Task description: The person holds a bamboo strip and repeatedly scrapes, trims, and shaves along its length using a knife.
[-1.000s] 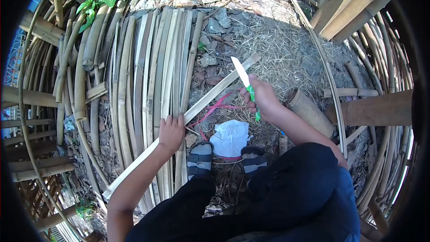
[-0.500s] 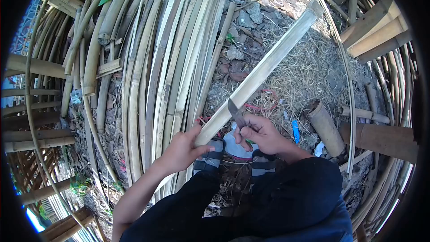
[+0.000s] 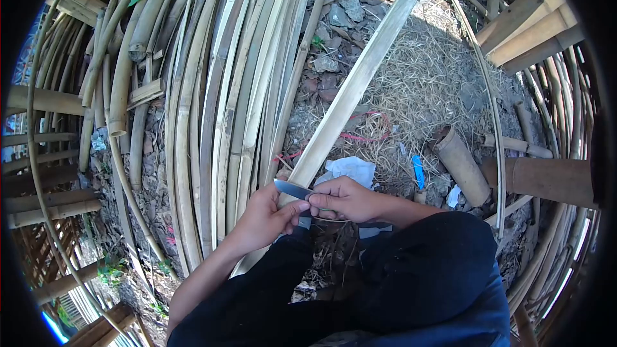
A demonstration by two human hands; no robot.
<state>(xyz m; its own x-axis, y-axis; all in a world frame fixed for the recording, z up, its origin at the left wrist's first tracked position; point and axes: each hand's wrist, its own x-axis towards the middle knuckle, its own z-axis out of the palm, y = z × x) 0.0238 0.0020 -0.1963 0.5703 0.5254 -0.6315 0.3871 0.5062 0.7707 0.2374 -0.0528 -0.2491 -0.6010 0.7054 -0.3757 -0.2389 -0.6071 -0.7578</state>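
Observation:
A long split bamboo strip (image 3: 352, 87) slants from my lap up toward the far right, its pale inner face up. My left hand (image 3: 265, 218) is closed round the strip near its lower end. My right hand (image 3: 344, 198) grips a knife (image 3: 293, 189), whose handle is mostly hidden in the fingers. The blade points left and lies across the strip, right beside my left thumb. Whether its edge is cutting into the bamboo I cannot tell.
Many split bamboo strips (image 3: 225, 103) lie side by side at left. Thicker bamboo poles (image 3: 122, 99) are beyond them. A short bamboo piece (image 3: 461, 167), a blue object (image 3: 418, 170) and a crumpled white sheet (image 3: 350, 170) lie on the ground among shavings (image 3: 424, 83).
My right hand has drawn the knife down and left along the strip, close to my left hand. The strip's far end has swung left and up.

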